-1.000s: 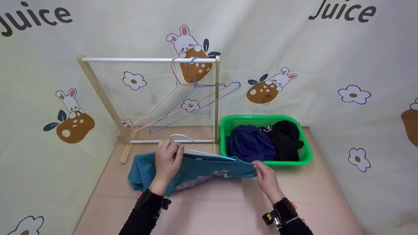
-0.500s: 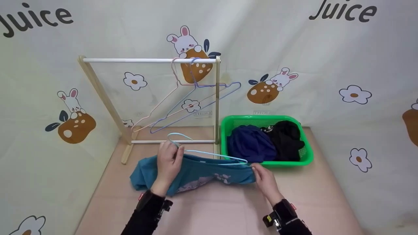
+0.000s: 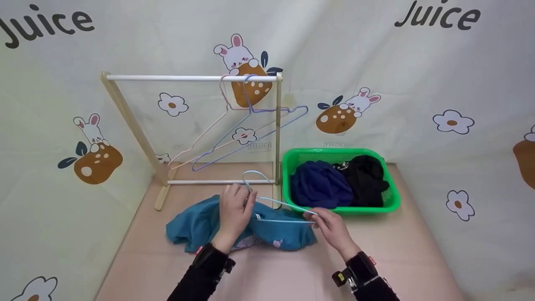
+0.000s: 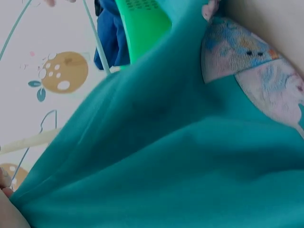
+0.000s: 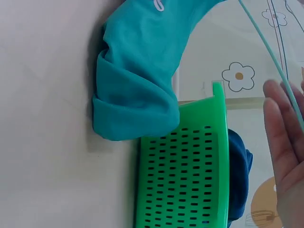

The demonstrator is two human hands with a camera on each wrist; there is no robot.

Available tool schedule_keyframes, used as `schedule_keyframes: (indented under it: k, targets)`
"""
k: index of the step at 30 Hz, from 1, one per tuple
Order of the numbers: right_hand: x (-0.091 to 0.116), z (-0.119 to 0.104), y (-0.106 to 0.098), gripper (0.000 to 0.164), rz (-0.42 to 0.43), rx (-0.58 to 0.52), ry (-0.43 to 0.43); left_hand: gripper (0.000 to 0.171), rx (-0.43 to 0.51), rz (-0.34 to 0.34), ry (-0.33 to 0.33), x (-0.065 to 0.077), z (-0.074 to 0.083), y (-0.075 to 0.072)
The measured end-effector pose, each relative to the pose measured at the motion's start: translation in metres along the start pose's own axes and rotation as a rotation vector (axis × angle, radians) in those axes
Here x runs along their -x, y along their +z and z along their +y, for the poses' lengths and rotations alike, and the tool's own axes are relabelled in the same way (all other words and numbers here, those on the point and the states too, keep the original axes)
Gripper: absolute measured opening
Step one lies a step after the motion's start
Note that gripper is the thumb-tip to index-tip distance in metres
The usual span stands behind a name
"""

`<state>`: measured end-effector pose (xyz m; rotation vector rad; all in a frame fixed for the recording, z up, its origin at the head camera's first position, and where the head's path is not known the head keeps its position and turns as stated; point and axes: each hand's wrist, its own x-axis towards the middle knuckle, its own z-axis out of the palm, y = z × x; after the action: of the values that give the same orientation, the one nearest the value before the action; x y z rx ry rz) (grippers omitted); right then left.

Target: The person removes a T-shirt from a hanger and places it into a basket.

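Observation:
My left hand [image 3: 235, 213] grips a light blue wire hanger [image 3: 286, 203] just below its hook, along with the neck of a teal shirt [image 3: 192, 225]. The right end of the hanger sticks out of the neckline, and my right hand [image 3: 333, 229] holds that end between thumb and fingers. Its other end is hidden inside the cloth. Printed pink and white patches [image 4: 228, 52] show on the shirt front in the left wrist view. In the right wrist view a folded sleeve [image 5: 135, 104] droops beside the basket, free of my right hand.
A green basket [image 3: 393, 202] at the right holds dark blue [image 3: 319, 184] and black clothes [image 3: 365, 179]. Behind my left hand stands a rack with a white rail [image 3: 167, 78]; a pink hanger [image 3: 209, 127] and a purple-blue hanger [image 3: 265, 137] hang there.
My right hand has let go of the shirt's right side and taken the hanger's end, which has come out of the neckline. My left hand has moved right with the hook; the shirt's right side has sunk.

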<state>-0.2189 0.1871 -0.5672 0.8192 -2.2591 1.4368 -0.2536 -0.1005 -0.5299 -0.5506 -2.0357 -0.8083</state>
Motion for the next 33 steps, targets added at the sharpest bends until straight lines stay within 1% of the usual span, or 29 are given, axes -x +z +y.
schedule_keyframes:
  k: [3, 5, 6, 7, 9, 11, 15, 17, 22, 26, 29, 33]
  targets:
    - [-0.001, -0.010, -0.006, 0.015, -0.017, -0.108, 0.015, 0.018, -0.005, -0.032, 0.008, 0.001, 0.003, 0.003]
    - [0.000, -0.006, -0.010, 0.016, -0.007, -0.178, 0.009, 0.016, -0.011, -0.058, 0.007, 0.003, 0.004, 0.005]
    - [0.001, -0.004, -0.013, 0.016, 0.003, -0.192, 0.007, 0.013, -0.013, -0.070, 0.010, 0.003, 0.004, 0.006]
    - [0.002, -0.002, -0.015, 0.017, 0.013, -0.204, 0.008, 0.013, -0.018, -0.081, 0.014, 0.005, 0.004, 0.007]
    - [0.005, 0.005, -0.021, 0.018, 0.036, -0.224, 0.021, 0.014, -0.024, -0.096, 0.016, 0.007, 0.002, 0.008]
    - [0.010, 0.016, -0.029, 0.018, 0.062, -0.248, 0.033, 0.014, -0.033, -0.100, 0.015, 0.009, -0.002, 0.008]
    - [0.020, 0.039, -0.048, 0.020, 0.125, -0.318, 0.052, 0.012, -0.052, -0.081, -0.006, 0.011, -0.014, 0.007]
    - [0.023, 0.045, -0.060, 0.020, 0.157, -0.347, 0.056, 0.010, -0.064, -0.071, -0.024, 0.013, -0.021, 0.006]
    - [0.029, 0.050, -0.085, 0.020, 0.223, -0.377, 0.050, 0.013, -0.090, -0.060, -0.077, 0.018, -0.036, 0.002]
    - [0.031, 0.051, -0.097, 0.021, 0.255, -0.377, 0.047, 0.015, -0.097, -0.056, -0.099, 0.019, -0.044, 0.000]
    - [0.031, 0.051, -0.101, 0.021, 0.266, -0.379, 0.051, 0.015, -0.084, -0.086, -0.110, 0.020, -0.047, -0.001]
    - [0.030, 0.052, -0.103, 0.021, 0.262, -0.395, 0.035, 0.015, -0.059, -0.170, -0.142, 0.019, -0.047, -0.004]
